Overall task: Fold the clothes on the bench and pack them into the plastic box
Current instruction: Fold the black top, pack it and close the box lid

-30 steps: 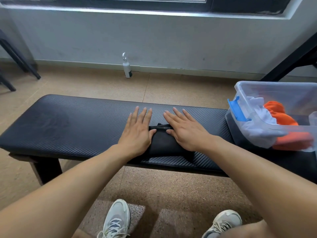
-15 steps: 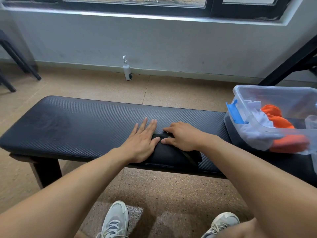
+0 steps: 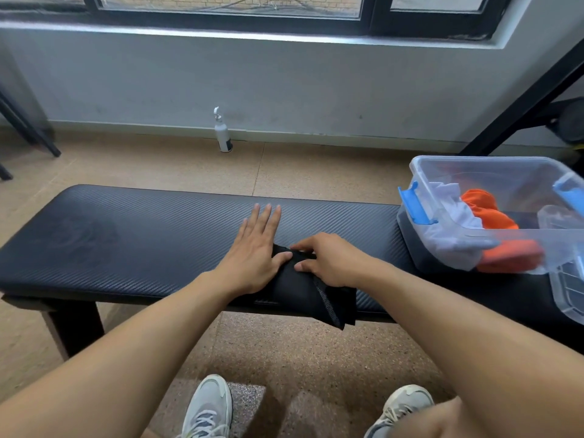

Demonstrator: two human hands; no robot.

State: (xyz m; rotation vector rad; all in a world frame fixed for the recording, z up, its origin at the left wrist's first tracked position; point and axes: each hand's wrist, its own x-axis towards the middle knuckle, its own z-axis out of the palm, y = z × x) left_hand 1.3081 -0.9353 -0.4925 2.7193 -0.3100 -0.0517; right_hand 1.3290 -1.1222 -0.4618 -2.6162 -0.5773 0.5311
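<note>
Nearest the camera: two gray sneakers point(image 3: 208, 409) are standing on the speckled floor, w/ both forearms reaching fwd over them to the bench point(image 3: 126, 235).

On the bench's near edge, a folded black garment point(image 3: 297, 292) is lying, its long axis running roughly near-to-far, one corner drooping over the front edge. The left hand point(image 3: 252, 257) is pressing flat on the garment's left side, fingers straight and close together, thumb resting on the cloth. The right hand point(image 3: 328, 260) is curling its fingers and thumb around the garment's far top edge, pinching the fabric there. How many layers it's gripping is prob. not readable, since black cloth on a black bench is hiding the folds.

Key relation: the garment is sitting directly under and between both hands, and the plastic box point(image 3: 442, 172) is sitting to the right at the bench end. So the right hand is nearer the box and already holding cloth; I'm judging it as the one to carry the piece rightward, w/ the left only steadying.

The box is open, holding a white cloth point(image 3: 448, 216) and an orange cloth point(image 3: 486, 210), blue latch point(image 3: 414, 203) facing the hands, w/ room left on top.

Farthest: a small white bottle point(image 3: 222, 134) is standing by the wall under the window.
</note>
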